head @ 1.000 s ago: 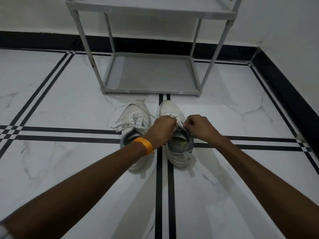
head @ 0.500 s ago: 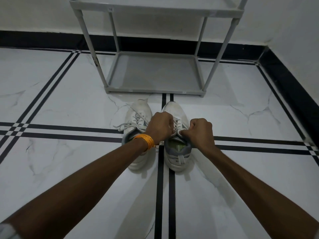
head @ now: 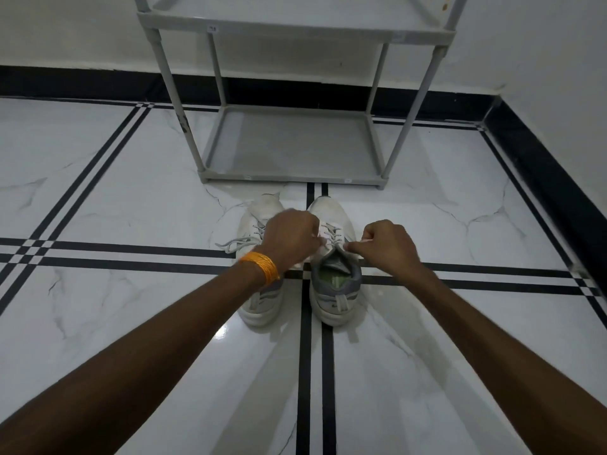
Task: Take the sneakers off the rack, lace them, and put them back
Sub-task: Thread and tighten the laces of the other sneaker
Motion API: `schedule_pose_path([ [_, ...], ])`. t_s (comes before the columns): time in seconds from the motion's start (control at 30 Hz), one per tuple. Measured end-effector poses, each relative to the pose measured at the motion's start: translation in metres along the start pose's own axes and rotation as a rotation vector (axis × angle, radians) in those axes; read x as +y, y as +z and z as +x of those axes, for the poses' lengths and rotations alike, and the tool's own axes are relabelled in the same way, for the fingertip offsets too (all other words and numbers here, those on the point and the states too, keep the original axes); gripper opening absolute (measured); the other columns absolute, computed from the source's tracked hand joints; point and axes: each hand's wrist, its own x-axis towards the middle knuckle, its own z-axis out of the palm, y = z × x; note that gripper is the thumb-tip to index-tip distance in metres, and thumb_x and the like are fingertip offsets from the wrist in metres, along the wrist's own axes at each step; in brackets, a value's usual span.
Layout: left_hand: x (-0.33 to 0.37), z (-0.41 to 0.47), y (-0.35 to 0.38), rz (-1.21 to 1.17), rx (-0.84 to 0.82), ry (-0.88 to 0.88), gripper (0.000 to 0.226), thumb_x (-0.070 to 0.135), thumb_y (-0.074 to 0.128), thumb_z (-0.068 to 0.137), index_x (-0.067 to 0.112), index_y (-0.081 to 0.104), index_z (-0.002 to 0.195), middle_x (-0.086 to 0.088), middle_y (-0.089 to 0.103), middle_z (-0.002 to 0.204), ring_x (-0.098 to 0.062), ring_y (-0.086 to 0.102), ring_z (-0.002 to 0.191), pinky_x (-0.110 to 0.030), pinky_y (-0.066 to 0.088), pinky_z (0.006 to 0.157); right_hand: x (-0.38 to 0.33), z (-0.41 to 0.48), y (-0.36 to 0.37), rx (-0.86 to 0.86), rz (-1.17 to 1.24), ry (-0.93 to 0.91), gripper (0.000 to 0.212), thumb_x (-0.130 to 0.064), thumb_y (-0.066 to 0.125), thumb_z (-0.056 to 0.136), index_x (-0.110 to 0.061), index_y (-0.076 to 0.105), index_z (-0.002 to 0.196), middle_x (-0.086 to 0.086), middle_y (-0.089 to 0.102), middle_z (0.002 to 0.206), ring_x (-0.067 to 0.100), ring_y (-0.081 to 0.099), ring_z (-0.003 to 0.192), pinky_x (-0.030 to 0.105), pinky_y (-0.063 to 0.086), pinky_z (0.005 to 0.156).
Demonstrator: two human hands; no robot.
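Two white sneakers stand side by side on the floor, toes toward the rack. The right sneaker (head: 335, 290) has a grey collar and a green insole. My left hand (head: 290, 236), with an orange band on its wrist, pinches a lace end over this shoe's tongue. On the other side of the tongue, my right hand (head: 384, 246) pinches the other lace end. The left sneaker (head: 262, 211) is partly hidden under my left wrist, and its loose grey lace (head: 235, 243) trails out to the left. The grey shoe rack (head: 292, 177) stands just beyond the shoes, its two visible shelves bare.
White marble floor tiles with black stripes spread around the shoes. A black skirting board runs along the back wall and the right wall (head: 558, 185). The rack's legs (head: 174, 93) rise on both sides.
My two hands have drawn apart over the right sneaker, the right hand going rightward with its lace end. The view has tilted so the rack shows more.
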Motion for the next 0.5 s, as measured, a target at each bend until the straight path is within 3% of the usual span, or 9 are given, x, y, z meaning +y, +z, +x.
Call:
schedule_pose_path([
  [0.1, -0.004, 0.012, -0.028, 0.018, -0.043, 0.065, 0.036, 0.05, 0.061, 0.087, 0.016, 0.065, 0.075, -0.002, 0.062, 0.073, -0.021, 0.049, 0.089, -0.035, 0.042, 0.077, -0.011, 0.005, -0.026, -0.179, -0.024, 0.009, 0.043, -0.049, 0.072, 0.078, -0.009, 0.065, 0.066, 0.004, 0.063, 0.066, 0.017, 0.056, 0.063, 0.027, 0.038, 0.057],
  [0.17, 0.0, 0.017, -0.042, -0.176, -0.066, 0.08, 0.042, 0.046, 0.061, 0.089, 0.01, 0.061, 0.068, -0.008, 0.058, 0.067, -0.021, 0.052, 0.074, -0.032, 0.039, 0.068, -0.019, 0.009, -0.037, -0.225, 0.086, -0.004, 0.038, -0.045, 0.071, 0.081, -0.01, 0.068, 0.067, 0.005, 0.069, 0.075, 0.018, 0.062, 0.074, 0.031, 0.047, 0.07],
  [0.23, 0.007, 0.016, -0.049, -0.399, -0.101, 0.075, 0.043, 0.042, 0.059, 0.092, 0.008, 0.059, 0.066, -0.012, 0.059, 0.069, -0.021, 0.052, 0.065, -0.031, 0.039, 0.062, -0.026, 0.011, -0.04, -0.218, 0.307, -0.011, 0.038, -0.037, 0.069, 0.084, -0.009, 0.061, 0.06, 0.005, 0.066, 0.066, 0.018, 0.064, 0.07, 0.037, 0.051, 0.078],
  [0.3, 0.012, 0.01, -0.05, -0.491, -0.12, 0.091, 0.043, 0.042, 0.056, 0.094, 0.008, 0.058, 0.068, -0.006, 0.066, 0.072, -0.016, 0.056, 0.063, -0.027, 0.04, 0.06, -0.029, 0.012, -0.039, -0.173, 0.428, -0.016, 0.038, -0.033, 0.065, 0.089, -0.007, 0.056, 0.063, 0.004, 0.054, 0.059, 0.018, 0.057, 0.057, 0.038, 0.056, 0.07],
  [0.33, 0.014, 0.007, -0.048, -0.511, -0.126, 0.104, 0.043, 0.042, 0.056, 0.094, 0.005, 0.06, 0.071, -0.004, 0.068, 0.072, -0.011, 0.06, 0.062, -0.024, 0.043, 0.059, -0.03, 0.012, -0.04, -0.111, 0.359, -0.064, 0.037, -0.032, 0.064, 0.089, -0.005, 0.058, 0.065, 0.003, 0.053, 0.059, 0.016, 0.054, 0.056, 0.034, 0.054, 0.064],
  [0.43, 0.016, 0.002, -0.042, -0.568, -0.147, 0.163, 0.038, 0.037, 0.06, 0.093, 0.003, 0.059, 0.075, 0.004, 0.061, 0.07, -0.006, 0.062, 0.059, -0.024, 0.054, 0.058, -0.038, 0.013, -0.049, 0.091, 0.134, -0.248, 0.029, -0.032, 0.066, 0.087, -0.009, 0.07, 0.071, 0.002, 0.065, 0.068, 0.012, 0.06, 0.067, 0.024, 0.045, 0.061],
  [0.5, 0.021, 0.0, -0.038, -0.445, -0.122, 0.321, 0.031, 0.036, 0.062, 0.092, 0.009, 0.061, 0.077, 0.005, 0.061, 0.08, -0.009, 0.061, 0.066, -0.025, 0.052, 0.06, -0.045, 0.017, -0.057, 0.085, 0.112, -0.331, 0.028, -0.032, 0.067, 0.087, -0.01, 0.07, 0.07, 0.003, 0.069, 0.072, 0.01, 0.063, 0.071, 0.024, 0.046, 0.063],
])
